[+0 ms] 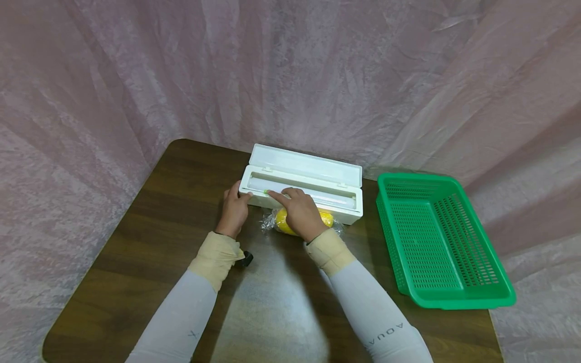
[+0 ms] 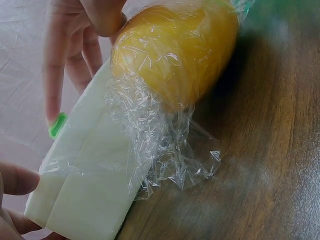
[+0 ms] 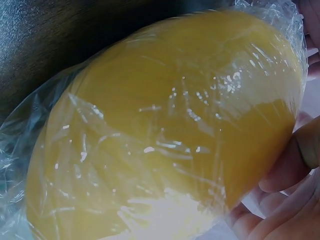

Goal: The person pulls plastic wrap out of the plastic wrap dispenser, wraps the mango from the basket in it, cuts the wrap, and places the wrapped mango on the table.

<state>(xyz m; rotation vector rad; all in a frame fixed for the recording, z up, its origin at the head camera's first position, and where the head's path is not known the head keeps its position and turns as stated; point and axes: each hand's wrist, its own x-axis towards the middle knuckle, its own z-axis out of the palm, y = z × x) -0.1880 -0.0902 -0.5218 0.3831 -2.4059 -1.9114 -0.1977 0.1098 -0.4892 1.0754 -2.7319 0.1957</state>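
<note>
A long white cling film dispenser stands on the table with its lid tipped back, showing the roll inside. My left hand grips the dispenser's left end, thumb at the front. With its index finger extended, my right hand touches a small green slider on the dispenser's front edge, near the left end. Against the front lies a yellow oblong thing, wrapped in clear film with bunched ends. In the head view the right hand covers its middle.
A green perforated plastic basket stands at the table's right side. The brown wooden table has a rounded back left corner. A pink curtain hangs right behind it. A small black object shows beside the left wrist.
</note>
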